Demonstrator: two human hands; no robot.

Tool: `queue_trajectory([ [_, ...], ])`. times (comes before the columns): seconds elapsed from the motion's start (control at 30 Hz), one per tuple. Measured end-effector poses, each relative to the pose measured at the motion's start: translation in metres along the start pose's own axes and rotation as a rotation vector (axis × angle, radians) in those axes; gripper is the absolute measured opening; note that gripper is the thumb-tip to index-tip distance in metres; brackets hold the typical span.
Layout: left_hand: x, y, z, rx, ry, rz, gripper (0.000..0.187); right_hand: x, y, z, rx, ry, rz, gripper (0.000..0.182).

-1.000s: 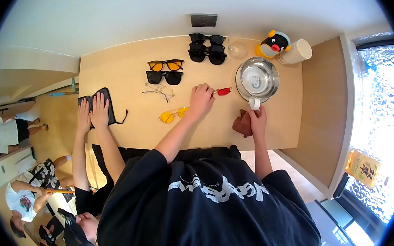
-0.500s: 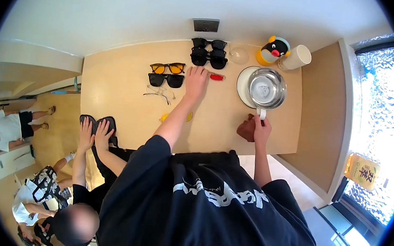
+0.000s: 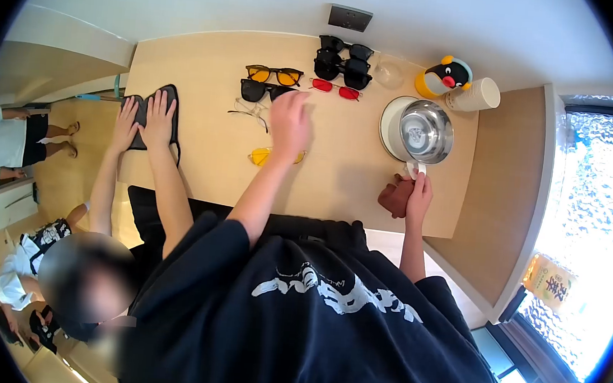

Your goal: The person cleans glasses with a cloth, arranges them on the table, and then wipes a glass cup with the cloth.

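My left hand hovers open over the wooden table, holding nothing. It is just above the yellow-lens glasses and beside the clear-frame glasses. The red-lens glasses lie free on the table beyond it, next to the black sunglasses and the orange-lens pair. My right hand rests near the table's front edge, fingers closed on a brown cloth, just below the white handle of a cup.
A steel bowl sits on a white plate. Behind are stacked black sunglasses, a glass, a penguin toy and a paper cup. Another person's hands press a black pouch at left.
My left hand carried the red-lens glasses to the back of the table, let them go beside the black sunglasses, and has drawn back open. The right hand stayed on the cloth.
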State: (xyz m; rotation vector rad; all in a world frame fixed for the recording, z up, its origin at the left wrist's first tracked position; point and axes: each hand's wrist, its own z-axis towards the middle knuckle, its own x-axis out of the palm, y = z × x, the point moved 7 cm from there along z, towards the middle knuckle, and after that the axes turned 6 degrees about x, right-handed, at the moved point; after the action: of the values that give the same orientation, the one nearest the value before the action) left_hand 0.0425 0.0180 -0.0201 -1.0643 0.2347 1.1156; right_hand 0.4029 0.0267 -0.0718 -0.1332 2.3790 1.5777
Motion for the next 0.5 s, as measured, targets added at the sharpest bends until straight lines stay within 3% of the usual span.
queue_trajectory([
  [0.1, -0.047, 0.027, -0.012, -0.059, -0.039, 0.112, 0.032, 0.001, -0.008, -0.001, -0.031, 0.002, -0.059, 0.035],
  [0.17, -0.067, 0.06, -0.022, -0.102, -0.033, 0.173, 0.031, -0.005, -0.007, -0.013, 0.021, -0.265, 0.154, 0.034],
  [0.2, -0.071, 0.074, -0.029, -0.131, 0.001, 0.194, 0.03, -0.008, -0.022, -0.013, 0.023, -0.264, 0.142, 0.034],
  [0.27, -0.077, 0.093, -0.038, -0.156, 0.039, 0.185, 0.029, -0.011, -0.108, -0.008, 0.457, -0.168, 0.505, 0.03],
  [0.33, -0.067, 0.09, -0.044, -0.024, 0.115, 0.237, 0.026, 0.012, -0.1, -0.021, 0.343, 0.01, 0.182, 0.025],
  [0.37, -0.059, 0.087, -0.046, -0.013, 0.126, 0.191, 0.026, 0.027, -0.107, -0.026, 0.555, 0.111, 0.256, 0.025],
  [0.43, -0.051, 0.08, -0.05, 0.041, 0.203, 0.258, 0.025, 0.059, -0.101, -0.022, 0.629, 0.317, 0.392, 0.026],
  [0.5, -0.041, 0.086, -0.061, 0.026, 0.187, 0.245, 0.023, 0.084, -0.089, -0.012, 0.7, 0.311, 0.546, 0.029],
])
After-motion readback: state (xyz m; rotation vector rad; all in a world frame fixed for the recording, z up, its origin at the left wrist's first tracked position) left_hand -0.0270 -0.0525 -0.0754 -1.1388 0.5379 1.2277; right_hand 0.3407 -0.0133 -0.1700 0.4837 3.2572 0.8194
